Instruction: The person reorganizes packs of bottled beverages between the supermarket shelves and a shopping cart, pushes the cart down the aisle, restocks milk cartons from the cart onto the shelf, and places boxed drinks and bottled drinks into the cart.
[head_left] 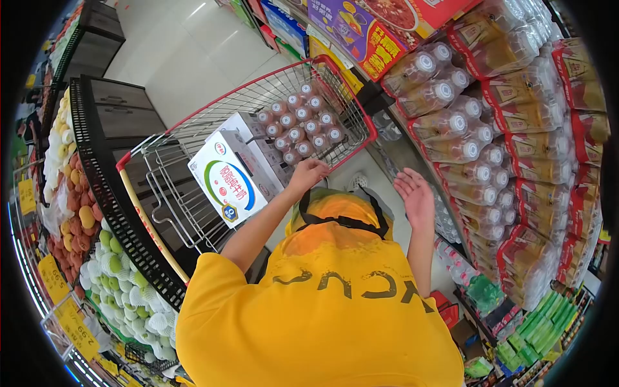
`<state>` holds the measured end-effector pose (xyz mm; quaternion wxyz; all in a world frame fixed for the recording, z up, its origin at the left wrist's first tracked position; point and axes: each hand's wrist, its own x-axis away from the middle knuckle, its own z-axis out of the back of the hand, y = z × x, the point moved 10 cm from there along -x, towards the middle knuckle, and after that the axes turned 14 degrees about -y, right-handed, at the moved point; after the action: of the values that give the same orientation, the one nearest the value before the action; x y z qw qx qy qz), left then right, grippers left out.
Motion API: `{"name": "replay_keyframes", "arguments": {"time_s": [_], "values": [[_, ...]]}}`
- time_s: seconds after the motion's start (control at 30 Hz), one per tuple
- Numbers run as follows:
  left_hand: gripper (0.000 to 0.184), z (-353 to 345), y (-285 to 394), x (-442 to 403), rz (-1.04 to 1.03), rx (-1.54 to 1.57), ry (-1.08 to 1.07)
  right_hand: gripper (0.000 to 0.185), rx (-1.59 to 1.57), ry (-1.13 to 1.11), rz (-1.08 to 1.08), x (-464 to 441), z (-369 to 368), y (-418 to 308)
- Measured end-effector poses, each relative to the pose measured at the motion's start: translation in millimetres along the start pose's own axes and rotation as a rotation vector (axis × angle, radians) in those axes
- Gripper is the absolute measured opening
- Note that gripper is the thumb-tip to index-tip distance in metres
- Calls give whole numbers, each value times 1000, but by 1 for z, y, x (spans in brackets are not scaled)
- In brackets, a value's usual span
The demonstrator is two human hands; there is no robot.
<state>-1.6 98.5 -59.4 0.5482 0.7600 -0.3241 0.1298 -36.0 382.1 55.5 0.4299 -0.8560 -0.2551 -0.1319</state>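
My left hand [308, 175] rests at the near side rim of a metal shopping cart [373, 126], its fingers curled over the red edge. Beside it in the cart stands a shrink-wrapped pack of brown drink bottles [298, 122] with white caps. A white milk carton box [227, 180] with a blue and green ring lies next to the pack, towards the cart's handle [155, 229]. My right hand [414, 197] is raised in the air, fingers stretched out, holding nothing. It is nearest to the stacked bottle packs [461, 151] on the right.
Fruit bins with green fruit in white foam nets [122, 277] and reddish fruit [77, 222] line the left, behind a black slatted edge [106, 174]. Purple and red product boxes [361, 32] stand at the top. Tiled floor [187, 45] stretches beyond the cart.
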Motion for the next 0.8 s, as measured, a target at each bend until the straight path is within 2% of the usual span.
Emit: {"name": "replay_keyframes", "arguments": {"time_s": [0.07,0.23,0.3,0.37,0.43,0.47,0.5,0.6,0.7,0.8], "values": [[22,11,-2,-7,11,-145,0,37,3,36,7,5,-1,4],[22,39,-9,-41,-15,-208,-9,38,-4,121,28,21,9,15],[21,67,-18,-65,83,-445,117,38,-26,184,36,30,17,21],[25,78,-24,-82,104,-388,136,37,-50,224,38,38,22,27],[33,92,-28,-93,173,-488,181,37,-72,260,42,43,26,29],[40,95,-26,-97,114,-475,208,37,-66,271,37,46,27,30],[40,100,-38,-107,118,-473,198,37,-60,282,31,49,29,30],[57,123,-70,-130,183,-409,290,36,-49,279,46,55,36,31],[58,127,-81,-141,144,-351,302,35,-45,312,36,58,42,30],[60,111,-53,-123,129,-365,311,34,-65,303,16,52,50,32]]}}
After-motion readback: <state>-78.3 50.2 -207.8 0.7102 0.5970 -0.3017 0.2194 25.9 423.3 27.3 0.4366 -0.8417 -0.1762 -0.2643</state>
